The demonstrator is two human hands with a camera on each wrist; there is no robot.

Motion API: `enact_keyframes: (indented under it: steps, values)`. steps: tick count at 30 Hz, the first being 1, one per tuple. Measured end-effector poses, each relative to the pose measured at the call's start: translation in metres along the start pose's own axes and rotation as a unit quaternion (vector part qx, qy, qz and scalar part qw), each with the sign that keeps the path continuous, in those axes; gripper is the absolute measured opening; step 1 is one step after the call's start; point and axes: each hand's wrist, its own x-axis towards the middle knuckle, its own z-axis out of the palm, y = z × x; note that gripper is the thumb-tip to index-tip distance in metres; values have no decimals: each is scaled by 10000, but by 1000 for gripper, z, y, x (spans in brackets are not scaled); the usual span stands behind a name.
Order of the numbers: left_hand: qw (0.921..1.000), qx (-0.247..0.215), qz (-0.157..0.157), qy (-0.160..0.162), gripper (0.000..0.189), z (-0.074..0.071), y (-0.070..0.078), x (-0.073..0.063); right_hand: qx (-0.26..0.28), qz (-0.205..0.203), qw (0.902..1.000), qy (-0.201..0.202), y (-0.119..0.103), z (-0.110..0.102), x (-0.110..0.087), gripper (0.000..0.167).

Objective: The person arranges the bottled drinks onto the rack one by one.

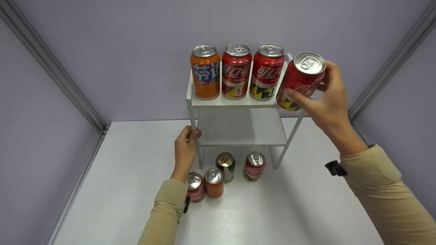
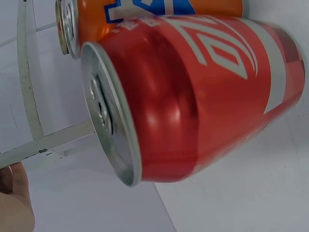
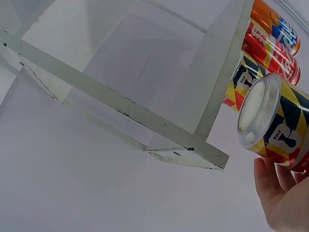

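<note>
My right hand [image 1: 328,98] grips a red cola can [image 1: 301,81], thumb across its front, tilted at the right end of the white rack's top shelf [image 1: 235,102]. In the right wrist view the can's pale base [image 3: 253,106] shows beside the rack's upper corner, with fingers curled under its side. My left hand [image 1: 185,146] holds the rack's left leg [image 1: 193,119], fingers bent round it. On the top shelf an orange soda can [image 1: 206,76] and two red cola cans [image 1: 236,73] [image 1: 267,75] stand upright in a row.
The lower shelf [image 1: 242,127] is bare. On the white table [image 1: 136,170], a red can [image 1: 195,187], an orange can [image 1: 214,183] and a dark can with a gold top [image 1: 226,166] stand near my left forearm. Another red can [image 1: 254,166] is farther right. Pale walls enclose the table.
</note>
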Motion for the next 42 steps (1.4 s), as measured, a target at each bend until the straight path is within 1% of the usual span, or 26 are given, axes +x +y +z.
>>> enact_keyframes:
  steps: [7,12,20,25,30,35,42]
  values:
    - [10000,-3,73,15,24,0,1,0,-314,130,9992,-211,5,0,14,75]
    - [10000,-36,28,21,22,0,1,-1,-364,281,9985,-290,10,0,22,76]
    - [10000,-64,57,29,23,0,0,-1,-555,382,9965,-486,19,-1,29,77]
    - [9999,-112,111,37,23,0,-1,-1,-708,515,9945,-566,23,0,32,78]
    - [9999,-84,76,15,23,0,0,-1,-644,631,9939,-628,27,2,35,79]
    - [10000,-60,25,-8,21,0,0,-2,-529,750,9934,-694,29,3,37,73]
    - [10000,-49,65,9,22,-1,1,-2,-387,706,9936,-797,30,3,36,71]
